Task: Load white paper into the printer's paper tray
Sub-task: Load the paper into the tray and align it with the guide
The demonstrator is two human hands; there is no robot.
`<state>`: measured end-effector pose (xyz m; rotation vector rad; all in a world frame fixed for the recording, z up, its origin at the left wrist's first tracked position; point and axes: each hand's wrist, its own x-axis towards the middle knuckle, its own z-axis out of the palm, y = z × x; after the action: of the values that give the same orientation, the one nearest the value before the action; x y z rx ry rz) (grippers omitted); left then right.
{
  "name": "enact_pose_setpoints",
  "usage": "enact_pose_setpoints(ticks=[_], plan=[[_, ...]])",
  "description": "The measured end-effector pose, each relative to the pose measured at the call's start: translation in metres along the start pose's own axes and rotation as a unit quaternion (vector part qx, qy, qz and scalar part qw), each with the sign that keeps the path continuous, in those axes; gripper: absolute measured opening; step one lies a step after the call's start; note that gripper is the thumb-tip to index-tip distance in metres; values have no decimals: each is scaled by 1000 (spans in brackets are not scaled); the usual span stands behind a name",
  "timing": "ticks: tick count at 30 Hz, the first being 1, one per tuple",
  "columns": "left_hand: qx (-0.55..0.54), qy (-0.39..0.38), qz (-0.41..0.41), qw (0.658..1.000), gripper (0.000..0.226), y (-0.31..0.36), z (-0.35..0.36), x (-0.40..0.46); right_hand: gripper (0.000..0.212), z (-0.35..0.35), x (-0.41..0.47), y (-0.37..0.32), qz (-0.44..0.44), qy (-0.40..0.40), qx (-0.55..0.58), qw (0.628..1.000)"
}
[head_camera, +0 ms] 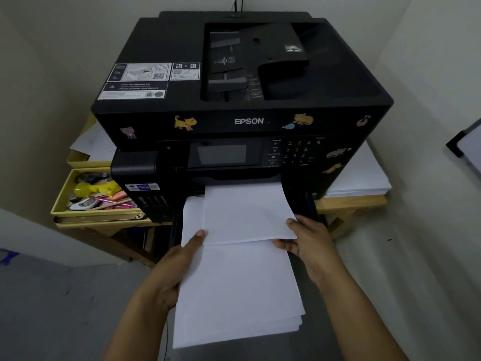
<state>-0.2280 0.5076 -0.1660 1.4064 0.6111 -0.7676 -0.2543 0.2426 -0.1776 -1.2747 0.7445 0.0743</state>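
A black Epson printer (244,121) stands on a wooden table. From its lower front a paper tray (311,207) is pulled out toward me. A smaller stack of white paper (247,212) lies with its far end inside the printer's front opening. Beneath it a larger white stack (236,290) reaches toward me. My left hand (171,267) holds the left edge of the larger stack, thumb on top near the smaller stack's corner. My right hand (309,241) grips the smaller stack's near right corner, thumb on top.
A yellow box (65,199) of pens and small items sits left of the printer. More white sheets (359,178) are piled on the table (348,204) at the right. Pale walls close in on both sides. Grey floor (65,308) lies below.
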Motion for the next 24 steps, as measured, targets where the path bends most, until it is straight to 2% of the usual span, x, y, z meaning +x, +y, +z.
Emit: enact_pose_setpoints(ticks=[3,8,14,17,19,20,21,24], plan=[[9,-1,-3,1000,52,-9,-5,-9,20,-3,2,-3,10,-14,-13,1000],[10,-3,15,1000,54,-24,-17,-29,22,-2,2,-5,15,-20,-17,1000],[83,2,22,996,42,-22,-21,-51,12,-5,5,-3,33,-26,3,999],[113,16,31,993,41,-21,-24,-58,23,-5,5,-2,21,-35,-15,999],[136,21,34,990,41,-22,-27,-61,48,-4,2,-1,-5,-37,-36,999],[147,26,37,988,42,-22,-28,-63,61,-5,1,-1,-19,-42,-63,997],[151,28,38,987,45,-22,-30,-65,63,-7,0,-2,-36,-55,-101,993],[152,29,25,988,74,-25,-37,-64,46,-11,-4,-6,-44,-71,-169,982]])
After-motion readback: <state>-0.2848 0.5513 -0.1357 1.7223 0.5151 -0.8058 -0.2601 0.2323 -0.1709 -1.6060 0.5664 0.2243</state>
